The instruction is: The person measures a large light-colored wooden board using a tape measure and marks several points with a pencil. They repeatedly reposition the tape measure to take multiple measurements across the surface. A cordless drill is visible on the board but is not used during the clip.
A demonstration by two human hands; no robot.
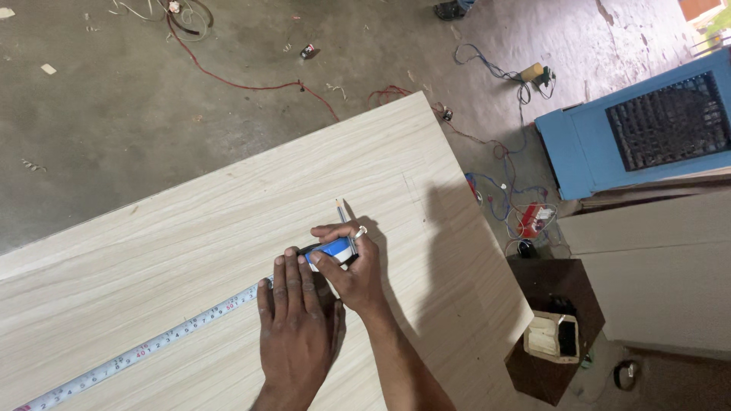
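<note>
A person's left hand (293, 316) lay flat, fingers together, pressing a tape measure (145, 352) onto a pale wood-grain board (190, 228), while the right hand (352, 270) gripped the tape's blue-and-black case (331, 249) just ahead of the left fingertips and pinched a pencil (342, 213) between its fingers, tip pointing away from the wrist. A ring showed on one right finger. The tape blade ran back past the left hand toward the near-left edge of the board; its far hook end was out of view.

Risks, as judged from this moment: w/ the right hand doing two jobs at once, case & pencil, the case could twist or slide as the pencil moved, shifting the reading and putting any mark off. If the left palm eased up, the blade could lift or retract and whip back across the fingers. The hook's seat at the far edge couldn't be checked, so a slip there would go unnoticed.

Beyond the right hand, off the board's edge, red and blue wires (510, 198) trailed over the concrete floor (114, 99) near a blue cooler (640, 125), a trip hazard approx. beside the work. A dark wooden stool (548, 293) w/ a small open box (552, 336) stood to the right of the forearm.
</note>
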